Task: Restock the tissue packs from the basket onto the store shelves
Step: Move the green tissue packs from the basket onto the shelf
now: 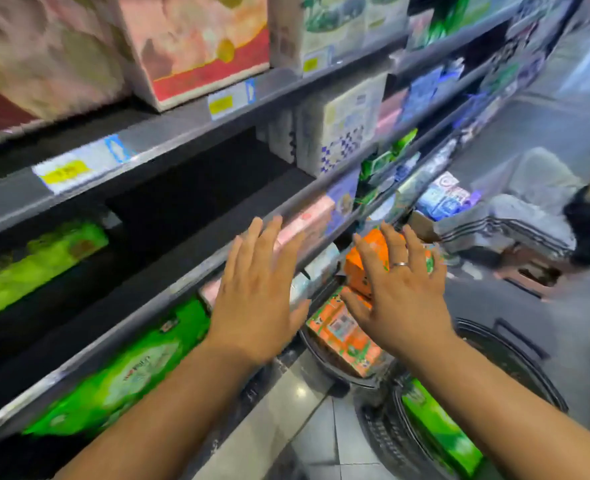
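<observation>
Grip empty; left hand (pixel 255 299), right hand (pixel 402 296) open over orange tissue packs (pixel 347 336).

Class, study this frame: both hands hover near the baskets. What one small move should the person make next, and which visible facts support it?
Probably lower both hands and close them round the top orange pack. The left hand and right hand are open and hold nothing. That pack sits in the basket just beyond the right hand, and a dark shelf gap has room.
</observation>
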{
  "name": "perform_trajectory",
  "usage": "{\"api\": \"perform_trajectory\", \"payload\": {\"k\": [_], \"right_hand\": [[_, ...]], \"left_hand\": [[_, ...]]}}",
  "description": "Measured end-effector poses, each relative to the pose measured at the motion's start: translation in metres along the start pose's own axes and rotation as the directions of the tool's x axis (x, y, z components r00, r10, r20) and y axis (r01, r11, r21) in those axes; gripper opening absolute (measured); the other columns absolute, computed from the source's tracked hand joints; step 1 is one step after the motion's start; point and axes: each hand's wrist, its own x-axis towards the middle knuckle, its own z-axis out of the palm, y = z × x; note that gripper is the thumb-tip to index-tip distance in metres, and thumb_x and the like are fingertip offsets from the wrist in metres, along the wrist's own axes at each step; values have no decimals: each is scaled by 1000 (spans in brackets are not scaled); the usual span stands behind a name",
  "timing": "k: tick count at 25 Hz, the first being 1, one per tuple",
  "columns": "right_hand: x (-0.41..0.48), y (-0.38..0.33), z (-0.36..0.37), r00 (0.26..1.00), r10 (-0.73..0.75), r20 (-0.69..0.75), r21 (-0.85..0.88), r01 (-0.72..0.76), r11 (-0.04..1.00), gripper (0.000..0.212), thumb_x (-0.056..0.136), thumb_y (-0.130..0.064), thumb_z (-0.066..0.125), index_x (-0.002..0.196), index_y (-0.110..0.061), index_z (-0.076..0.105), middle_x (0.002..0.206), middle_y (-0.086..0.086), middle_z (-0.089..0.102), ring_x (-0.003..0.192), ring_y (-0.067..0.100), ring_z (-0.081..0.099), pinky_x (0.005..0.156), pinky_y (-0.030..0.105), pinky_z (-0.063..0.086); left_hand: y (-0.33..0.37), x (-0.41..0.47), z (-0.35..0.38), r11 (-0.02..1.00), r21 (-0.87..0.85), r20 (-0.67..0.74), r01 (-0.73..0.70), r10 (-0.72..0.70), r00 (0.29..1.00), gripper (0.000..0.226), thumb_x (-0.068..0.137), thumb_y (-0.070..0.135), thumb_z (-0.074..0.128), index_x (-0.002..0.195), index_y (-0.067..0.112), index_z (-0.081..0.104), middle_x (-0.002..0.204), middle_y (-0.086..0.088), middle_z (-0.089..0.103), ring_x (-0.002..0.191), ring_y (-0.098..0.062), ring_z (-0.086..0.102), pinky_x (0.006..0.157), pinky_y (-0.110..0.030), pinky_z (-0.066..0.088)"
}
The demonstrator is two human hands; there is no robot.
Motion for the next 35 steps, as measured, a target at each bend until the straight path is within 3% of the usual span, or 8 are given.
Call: {"api": "perform_trajectory", "payload": {"k": [9, 13, 18, 22, 26, 29, 32, 35], "right_hand": [[-87, 196, 57, 914, 341, 219, -102, -327, 940, 82, 77, -59, 65, 146, -26, 38, 153, 16, 33, 142, 40, 26, 105, 66, 25], [-115, 246, 96, 784, 512, 353, -111, -508, 854, 82, 84, -60, 55, 153, -31, 20, 160, 11, 14, 147, 35, 9, 112, 61, 14], [-141, 289, 171, 591, 677, 439, -181, -679, 711, 81, 72, -55, 71, 142, -22, 47, 147, 19, 42, 135, 41, 38, 100, 66, 32], [-163, 319, 250, 382, 759, 528, -231, -795, 560, 81, 88, -56, 52, 154, -28, 14, 161, 14, 9, 148, 33, 8, 113, 57, 14], [-196, 349, 342, 288, 760, 583, -246, -829, 502, 83, 88, -56, 53, 154, -27, 11, 161, 13, 4, 147, 33, 5, 114, 56, 12], [-233, 379, 417, 230, 703, 673, -270, -809, 522, 85, 88, -55, 54, 154, -26, 9, 161, 13, 3, 147, 32, 5, 113, 57, 13], [-266, 418, 483, 254, 675, 693, -257, -788, 560, 86, 87, -54, 57, 154, -26, 11, 160, 14, 7, 147, 33, 8, 113, 56, 15], [-283, 462, 555, 300, 637, 711, -248, -740, 625, 89, 84, -56, 60, 153, -24, 15, 159, 16, 10, 146, 34, 11, 114, 56, 16]], "left_hand": [[182, 47, 128, 961, -213, 163, -175, 211, 964, 82, 77, 50, 59, 146, 18, 28, 155, -16, 26, 144, -35, 20, 116, -50, 21], [235, 71, 189, 924, -281, 276, -259, 336, 900, 88, 69, 45, 72, 143, 16, 37, 151, -18, 34, 141, -38, 27, 112, -54, 29], [285, 97, 289, 854, -399, 408, -335, 492, 769, 86, 72, 46, 70, 144, 13, 36, 148, -21, 34, 139, -40, 26, 113, -52, 26], [324, 89, 387, 820, -446, 538, -358, 566, 625, 89, 73, 43, 71, 146, 9, 33, 151, -23, 29, 141, -42, 24, 115, -52, 22], [355, 54, 489, 816, -464, 615, -345, 577, 538, 89, 76, 40, 69, 148, 9, 28, 152, -23, 26, 143, -41, 19, 117, -46, 13], [375, 12, 576, 870, -450, 730, -199, 487, 480, 90, 80, 42, 66, 150, 9, 20, 154, -20, 22, 144, -36, 14, 119, -41, 10], [394, -38, 644, 904, -347, 881, 251, 222, 418, 89, 78, 38, 72, 148, 8, 26, 148, -20, 33, 139, -34, 27, 115, -41, 22], [407, -90, 703, 697, -75, 966, 713, -126, 225, 95, 76, 38, 77, 149, 11, 23, 147, -16, 33, 136, -32, 33, 111, -41, 31]]}}
